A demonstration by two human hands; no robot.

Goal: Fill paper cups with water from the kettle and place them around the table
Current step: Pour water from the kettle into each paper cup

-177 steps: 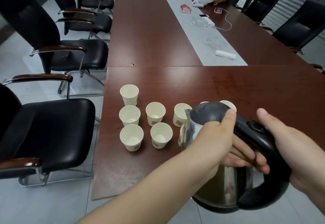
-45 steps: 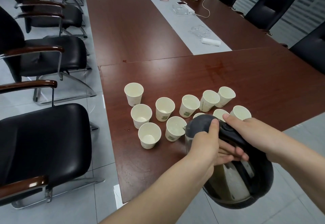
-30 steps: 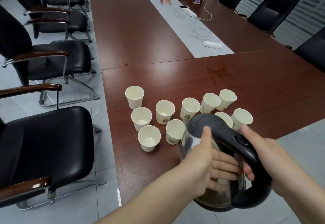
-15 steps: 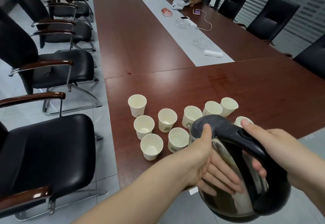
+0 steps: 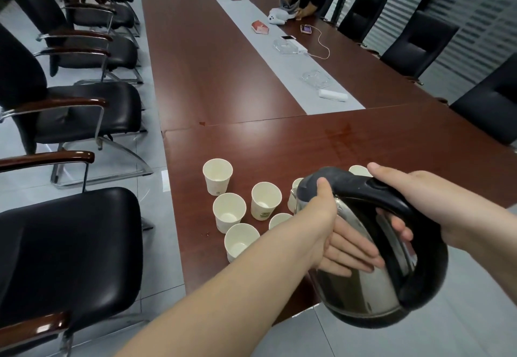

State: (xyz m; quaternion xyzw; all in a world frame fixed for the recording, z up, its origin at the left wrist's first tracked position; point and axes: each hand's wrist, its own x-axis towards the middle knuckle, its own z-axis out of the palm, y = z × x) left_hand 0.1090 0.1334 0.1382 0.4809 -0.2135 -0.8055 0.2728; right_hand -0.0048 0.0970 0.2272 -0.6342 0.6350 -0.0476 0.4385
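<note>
Head view puts us partway through the filling, as we judge it: our right hand (image 5: pixel 416 200) curls round the handle (image 5: pixel 363 188) of the kettle (image 5: pixel 361 286), which hangs tipped forward between our hands. Our left hand (image 5: pixel 333 233) lies with straight fingers flat against its steel side. The paper cups (image 5: pixel 265 202) stand bunched on the table (image 5: pixel 307 146) just beyond the left hand; their water levels we cannot tell. None is set out around the table yet.
</note>
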